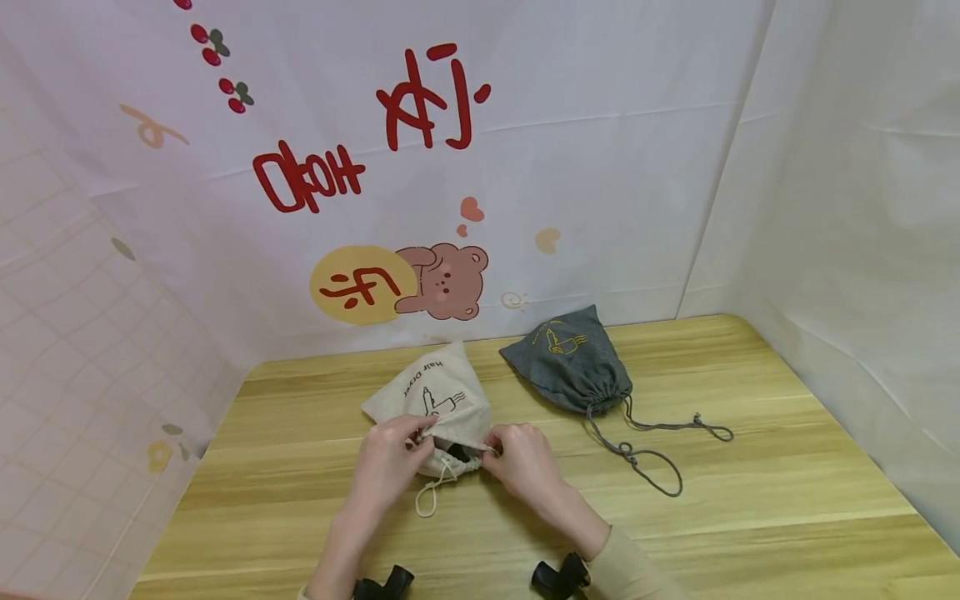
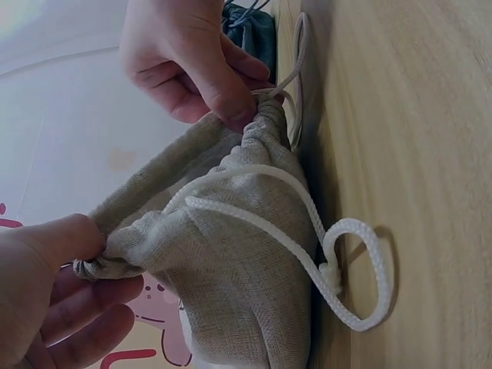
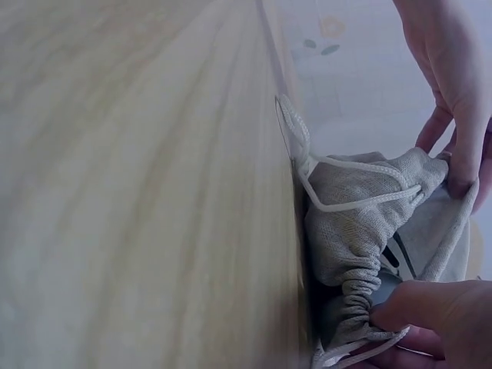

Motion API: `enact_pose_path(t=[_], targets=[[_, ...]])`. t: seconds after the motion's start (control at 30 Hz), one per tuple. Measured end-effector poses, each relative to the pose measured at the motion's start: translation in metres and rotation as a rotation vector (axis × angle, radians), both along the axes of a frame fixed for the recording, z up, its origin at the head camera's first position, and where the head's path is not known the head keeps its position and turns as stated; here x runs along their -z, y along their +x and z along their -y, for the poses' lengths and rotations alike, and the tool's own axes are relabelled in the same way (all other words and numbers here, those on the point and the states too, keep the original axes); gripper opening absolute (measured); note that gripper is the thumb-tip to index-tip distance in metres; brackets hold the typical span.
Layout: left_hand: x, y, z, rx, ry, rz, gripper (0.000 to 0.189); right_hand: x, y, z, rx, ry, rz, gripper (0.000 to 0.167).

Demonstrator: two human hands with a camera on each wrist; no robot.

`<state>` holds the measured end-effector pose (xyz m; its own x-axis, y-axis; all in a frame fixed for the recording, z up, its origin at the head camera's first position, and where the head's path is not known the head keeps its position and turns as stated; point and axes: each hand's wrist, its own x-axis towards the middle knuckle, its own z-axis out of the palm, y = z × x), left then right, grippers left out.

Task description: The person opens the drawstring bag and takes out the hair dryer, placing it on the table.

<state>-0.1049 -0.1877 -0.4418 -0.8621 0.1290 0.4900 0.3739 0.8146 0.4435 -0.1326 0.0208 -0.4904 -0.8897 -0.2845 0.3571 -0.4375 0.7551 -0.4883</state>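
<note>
A beige drawstring bag (image 1: 450, 392) printed "Hair Dryer" lies on the table, its mouth toward me and spread apart. My left hand (image 1: 388, 458) pinches the left side of the rim; my right hand (image 1: 522, 457) pinches the right side. In the left wrist view, both the left hand (image 2: 46, 292) and right hand (image 2: 192, 61) grip the gathered hem. A white drawstring (image 2: 361, 277) hangs in a loop from the mouth. Something dark shows inside the bag in the right wrist view, partly hidden by cloth, so I cannot tell its kind.
A dark grey drawstring bag (image 1: 573, 358) with a yellow hair dryer print lies at the back right, its cords (image 1: 652, 458) trailing over the wooden table (image 1: 750, 517). A white printed backdrop (image 1: 600, 183) stands behind the table.
</note>
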Motion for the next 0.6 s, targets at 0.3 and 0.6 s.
enact_pose_path(t=[0.3, 0.6], targets=[[-0.0018, -0.0006, 0.0033, -0.001, 0.017, 0.016, 0.029, -0.0032, -0.0009, -0.0019, 0.01, 0.004, 0.026, 0.016], [-0.0025, -0.0008, 0.0073, 0.001, 0.039, 0.007, 0.03, -0.0047, -0.0026, -0.005, 0.013, 0.009, 0.061, 0.017]])
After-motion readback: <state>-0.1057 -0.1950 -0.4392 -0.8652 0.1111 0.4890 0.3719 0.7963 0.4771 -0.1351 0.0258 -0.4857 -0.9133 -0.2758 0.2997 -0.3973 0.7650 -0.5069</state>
